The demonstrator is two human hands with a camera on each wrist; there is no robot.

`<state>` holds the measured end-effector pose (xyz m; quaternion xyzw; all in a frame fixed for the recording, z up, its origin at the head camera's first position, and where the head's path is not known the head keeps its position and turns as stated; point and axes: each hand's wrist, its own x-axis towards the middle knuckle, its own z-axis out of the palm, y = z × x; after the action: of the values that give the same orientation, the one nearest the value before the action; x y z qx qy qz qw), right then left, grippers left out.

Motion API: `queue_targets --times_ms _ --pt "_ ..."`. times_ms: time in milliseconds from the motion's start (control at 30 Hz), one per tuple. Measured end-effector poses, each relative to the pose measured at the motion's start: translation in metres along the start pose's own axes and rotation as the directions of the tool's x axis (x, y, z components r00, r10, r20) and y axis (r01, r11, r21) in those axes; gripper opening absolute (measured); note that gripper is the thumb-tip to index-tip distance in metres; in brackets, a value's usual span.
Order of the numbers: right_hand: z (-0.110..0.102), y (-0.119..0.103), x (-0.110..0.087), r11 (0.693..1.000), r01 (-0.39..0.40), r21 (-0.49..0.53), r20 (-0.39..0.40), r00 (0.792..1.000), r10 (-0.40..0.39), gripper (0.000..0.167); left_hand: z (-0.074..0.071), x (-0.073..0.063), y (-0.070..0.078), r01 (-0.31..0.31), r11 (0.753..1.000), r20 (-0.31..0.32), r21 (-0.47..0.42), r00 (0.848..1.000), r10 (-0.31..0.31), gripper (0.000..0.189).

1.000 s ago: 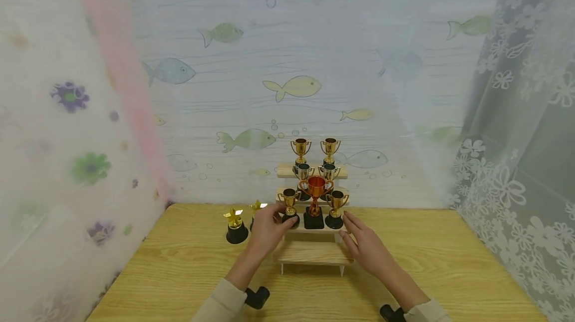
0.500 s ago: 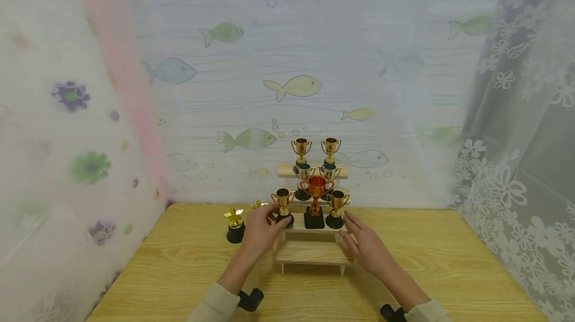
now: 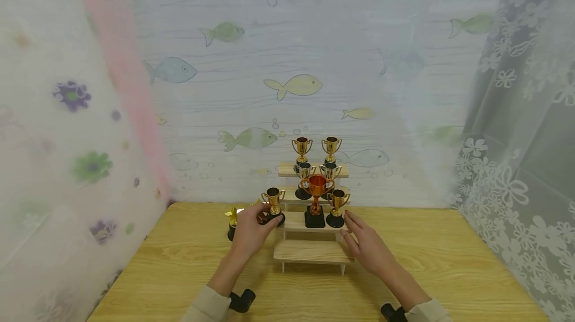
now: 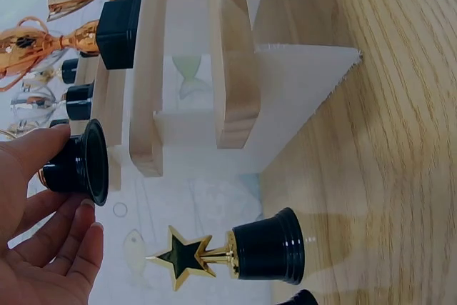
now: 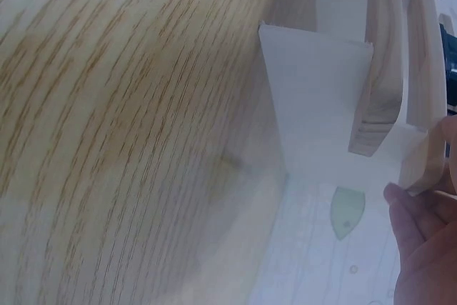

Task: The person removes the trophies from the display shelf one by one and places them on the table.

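Lowest wooden step (image 3: 313, 251): passable across its top from the front. Next step up (image 3: 294, 222): open room at its left end, between the gold cup (image 3: 273, 198) held by the left hand (image 3: 248, 227) and the red-orange trophy (image 3: 317, 187), which obstructs the middle. Right end: obstructed by a second gold cup (image 3: 338, 201) and the right hand (image 3: 370, 247). Table (image 3: 440, 242): star trophies (image 4: 250, 251) obstruct left of the steps; passage open beyond the right hand.
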<state>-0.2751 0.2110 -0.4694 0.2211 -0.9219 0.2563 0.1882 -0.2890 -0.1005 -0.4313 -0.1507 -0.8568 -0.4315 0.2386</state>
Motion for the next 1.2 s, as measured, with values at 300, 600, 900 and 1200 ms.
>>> queue_targets --times_ms 300,600,900,1200 --pt "0.000 0.001 0.000 1.000 -0.002 0.007 -0.007 1.000 0.002 0.048 -0.009 -0.004 -0.005 0.045 0.999 -0.010 0.000 0.999 -0.045 0.030" --pt "0.000 0.000 0.001 1.000 0.016 -0.010 -0.019 1.000 -0.016 0.045 -0.015 -0.007 -0.012 0.050 0.999 -0.046 0.012 0.998 -0.050 0.028" --pt "0.000 0.000 0.001 1.000 0.017 -0.004 -0.026 1.000 -0.017 0.046 -0.020 -0.013 -0.021 0.061 0.998 -0.036 0.011 0.997 -0.061 0.028" --pt "0.001 0.000 0.001 1.000 0.012 0.000 -0.028 1.000 -0.012 0.045 -0.013 -0.017 -0.033 0.087 0.996 -0.017 0.008 0.996 -0.087 0.025"
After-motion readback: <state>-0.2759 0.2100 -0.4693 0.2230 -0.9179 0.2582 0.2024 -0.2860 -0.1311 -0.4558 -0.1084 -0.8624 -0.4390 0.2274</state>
